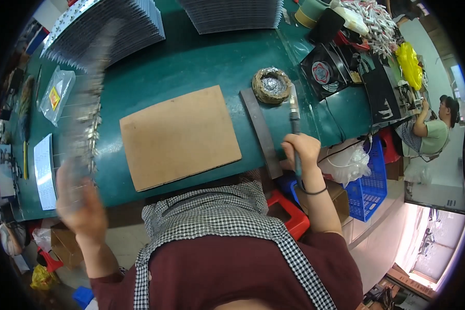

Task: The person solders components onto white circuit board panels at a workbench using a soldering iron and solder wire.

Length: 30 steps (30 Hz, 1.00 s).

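On the left, my left hand [82, 206] is closed round the near end of a long, thin board [93, 108], held up edge-on. Shiny metal bits line one side of it; motion smears both hand and board. My right hand [304, 150] grips a soldering iron [295, 121] by its grey handle, the metal end pointing away from me. That end is beside a rough, round brown dish [259, 93] with shiny silvery metal inside. Between my hands a brown cardboard sheet [181, 137] lies flat on the green table [191, 62].
A dark flat bar [261, 132] lies right of the cardboard. Tall stacks of white boards [232, 18] stand at the back. A small fan [323, 72] sits at the right. A plastic bag [57, 98] and a white sheet [45, 173] lie left. Another person [431, 126] sits far right.
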Each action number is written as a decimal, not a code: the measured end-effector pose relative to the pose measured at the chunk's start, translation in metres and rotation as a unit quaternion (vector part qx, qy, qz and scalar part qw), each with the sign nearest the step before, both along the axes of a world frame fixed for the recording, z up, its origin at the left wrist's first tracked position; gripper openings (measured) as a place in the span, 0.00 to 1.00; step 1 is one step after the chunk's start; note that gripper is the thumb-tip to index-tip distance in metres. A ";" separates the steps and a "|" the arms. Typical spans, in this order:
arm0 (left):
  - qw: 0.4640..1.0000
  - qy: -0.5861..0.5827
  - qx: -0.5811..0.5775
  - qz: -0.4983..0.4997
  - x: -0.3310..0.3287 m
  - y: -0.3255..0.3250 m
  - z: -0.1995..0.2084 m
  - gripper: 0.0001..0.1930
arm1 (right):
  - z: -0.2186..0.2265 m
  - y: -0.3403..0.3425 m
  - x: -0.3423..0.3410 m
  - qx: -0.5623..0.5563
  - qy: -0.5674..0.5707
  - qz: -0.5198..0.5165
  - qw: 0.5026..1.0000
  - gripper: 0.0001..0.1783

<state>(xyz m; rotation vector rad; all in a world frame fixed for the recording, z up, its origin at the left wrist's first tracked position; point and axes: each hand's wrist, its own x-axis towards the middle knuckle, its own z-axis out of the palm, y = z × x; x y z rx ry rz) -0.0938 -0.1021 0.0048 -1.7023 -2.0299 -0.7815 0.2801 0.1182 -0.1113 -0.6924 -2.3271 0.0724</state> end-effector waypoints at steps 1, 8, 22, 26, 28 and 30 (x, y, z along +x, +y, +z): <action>0.988 0.131 -0.065 -0.049 0.024 0.028 0.009 0.19 | 0.002 -0.004 0.001 -0.001 0.067 -0.008 0.998 0.07; 0.906 0.323 -0.235 -0.138 0.085 0.053 -0.071 0.29 | 0.020 -0.032 -0.029 -0.189 0.196 0.019 0.962 0.03; 0.899 -0.237 -0.308 0.200 0.038 0.014 -0.069 0.33 | 0.012 -0.052 -0.091 -0.255 0.052 -0.022 0.965 0.15; 0.901 -0.287 -0.281 0.165 0.029 0.020 -0.077 0.32 | 0.012 -0.056 -0.092 -0.254 0.046 -0.023 0.966 0.16; 0.931 -0.248 -0.215 0.161 0.013 0.021 -0.075 0.29 | 0.016 -0.052 -0.088 -0.253 0.043 -0.025 0.966 0.16; 0.891 -0.377 -0.149 0.204 -0.023 0.007 -0.069 0.13 | 0.029 -0.041 -0.080 -0.211 0.028 0.023 0.977 0.16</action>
